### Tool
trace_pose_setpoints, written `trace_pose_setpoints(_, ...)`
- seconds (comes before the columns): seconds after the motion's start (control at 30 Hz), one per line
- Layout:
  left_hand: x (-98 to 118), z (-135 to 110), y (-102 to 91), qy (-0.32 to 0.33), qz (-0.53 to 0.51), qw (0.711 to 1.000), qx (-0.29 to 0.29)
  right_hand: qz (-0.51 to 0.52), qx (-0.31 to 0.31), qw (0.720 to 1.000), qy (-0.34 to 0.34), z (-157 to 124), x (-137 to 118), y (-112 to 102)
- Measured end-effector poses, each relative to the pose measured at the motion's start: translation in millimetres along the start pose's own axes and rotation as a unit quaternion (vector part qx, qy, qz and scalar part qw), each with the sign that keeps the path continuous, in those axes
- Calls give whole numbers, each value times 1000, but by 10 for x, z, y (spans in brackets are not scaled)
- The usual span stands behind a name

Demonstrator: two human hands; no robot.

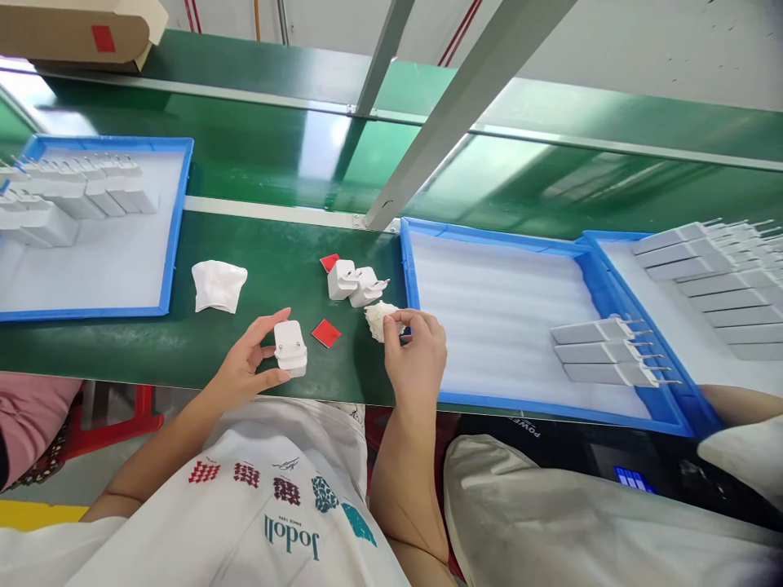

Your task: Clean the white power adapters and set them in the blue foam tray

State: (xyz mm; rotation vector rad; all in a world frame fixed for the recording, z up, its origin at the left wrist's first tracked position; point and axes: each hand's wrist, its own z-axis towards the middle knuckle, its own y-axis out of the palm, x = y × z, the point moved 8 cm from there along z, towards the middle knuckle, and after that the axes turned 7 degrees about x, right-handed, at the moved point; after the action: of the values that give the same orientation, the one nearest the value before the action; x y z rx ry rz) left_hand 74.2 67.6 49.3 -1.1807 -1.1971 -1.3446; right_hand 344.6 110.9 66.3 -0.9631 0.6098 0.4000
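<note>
My left hand (248,363) grips a white plug-in charger (289,346) between thumb and fingers, its two round pins facing up. At the cream-coloured crumpled wad (378,320), my right hand (416,350) is closed in a pinch at the wad's right edge. Two more white chargers (341,280) rest on the green bench just beyond the wad. A red square (326,333) lies between my hands, and another red piece (329,262) is partly hidden by the chargers. To the left is a folded white cloth (218,285).
Blue-rimmed trays stand left (177,236) and right (409,269), with white chargers in them; another tray (617,238) overlaps at far right. A grey metal post (422,139) rises behind the bench. Other people sit on both sides, one with a pink sleeve (30,420).
</note>
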Motion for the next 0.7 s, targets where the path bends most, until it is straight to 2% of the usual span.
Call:
trace_pose_setpoints(0.13, 21, -2, -66, 40, 22, 999, 11, -36, 30, 999, -13, -2, 111, 69)
trace_pose_setpoints(0.33, 124, -2, -114, 72, 53, 996, 27, -54, 36, 998, -22, 16, 124, 150)
trace_pose_setpoints(0.4, 143, -4, -127, 78, 79, 993, 28, -63, 46, 996, -45, 26, 28, 126)
trace_pose_setpoints(0.5, 84, -17, -206, 60, 144, 986, 62, -55, 74, 990, -107, -43, -254, 46)
trace_pose_setpoints(0.53, 42, -25, -245, 46, 178, 980, 81, -43, 65, 989, -129, -96, -359, 52)
trace_pose_setpoints(0.6, -25, -48, -315, 28, 262, 957, 117, -22, 2, 986, -168, -243, -547, 167)
trace_pose_setpoints(0.7, -15, -73, -317, 64, 371, 917, 130, -57, -109, 974, -191, -480, -654, 451)
